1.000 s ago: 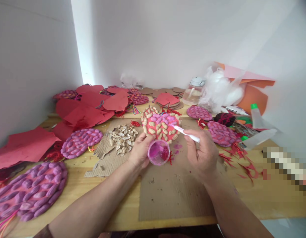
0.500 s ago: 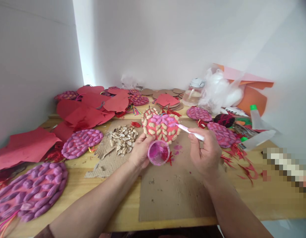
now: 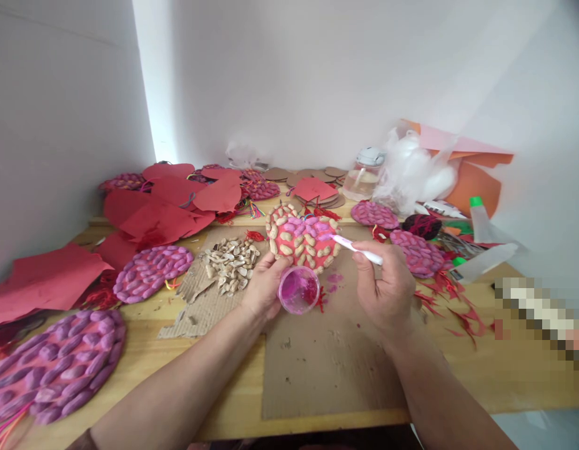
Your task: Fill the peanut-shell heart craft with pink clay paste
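Observation:
In the head view, my left hand (image 3: 265,284) is closed on a small clear cup of purple paint (image 3: 299,290), tilted so its inside shows. Its fingers also meet the lower edge of a red heart-shaped board (image 3: 289,247) covered with peanut shells. Shells in the upper middle of the board are pink-purple, while those lower down and along the edge are natural tan. My right hand (image 3: 387,287) grips a white-handled paintbrush (image 3: 359,250), its purple tip at the board's upper right. Whether the tip touches a shell is hard to tell.
Loose peanut shells (image 3: 230,262) lie on torn cardboard (image 3: 188,312), and a larger cardboard sheet (image 3: 336,375) lies below my hands. Purple shell-covered boards (image 3: 59,362) and red paper pieces (image 3: 172,215) fill the left. A water jug (image 3: 361,178) and glue bottle (image 3: 479,222) stand right.
The whole view has shifted slightly. The brush tip remains near the board's upper right, and both hands keep their holds.

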### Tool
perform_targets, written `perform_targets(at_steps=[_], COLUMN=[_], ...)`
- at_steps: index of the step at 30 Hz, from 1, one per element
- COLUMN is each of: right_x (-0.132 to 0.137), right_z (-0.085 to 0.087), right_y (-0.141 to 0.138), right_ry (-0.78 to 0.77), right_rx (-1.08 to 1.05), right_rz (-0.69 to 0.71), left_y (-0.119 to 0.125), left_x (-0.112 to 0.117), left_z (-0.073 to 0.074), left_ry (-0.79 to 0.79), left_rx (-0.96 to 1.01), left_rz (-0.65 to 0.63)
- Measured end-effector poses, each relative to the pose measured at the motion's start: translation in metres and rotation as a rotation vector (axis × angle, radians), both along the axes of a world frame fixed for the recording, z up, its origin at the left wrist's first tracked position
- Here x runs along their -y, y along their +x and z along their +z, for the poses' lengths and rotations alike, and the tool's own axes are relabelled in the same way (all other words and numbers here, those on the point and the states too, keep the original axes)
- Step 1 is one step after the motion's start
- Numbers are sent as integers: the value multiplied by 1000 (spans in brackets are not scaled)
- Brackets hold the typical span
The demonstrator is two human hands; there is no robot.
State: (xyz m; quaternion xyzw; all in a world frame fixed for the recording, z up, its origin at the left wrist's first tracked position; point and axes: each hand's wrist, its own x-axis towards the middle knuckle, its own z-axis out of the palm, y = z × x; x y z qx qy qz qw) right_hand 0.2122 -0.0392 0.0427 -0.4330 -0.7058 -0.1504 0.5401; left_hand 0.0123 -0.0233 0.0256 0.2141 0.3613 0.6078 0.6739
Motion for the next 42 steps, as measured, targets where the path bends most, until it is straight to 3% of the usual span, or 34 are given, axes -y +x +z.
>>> perform_targets(at_steps=[42], right_x=[1], right_z=[2], right_y=[0], right_ry=[-15], right_rx=[-21], right_rz=[-43], left_y=[-7], left_x=[-5], left_z=[-10], left_ry=[-75], left_rx=[5], left_rz=[-54])
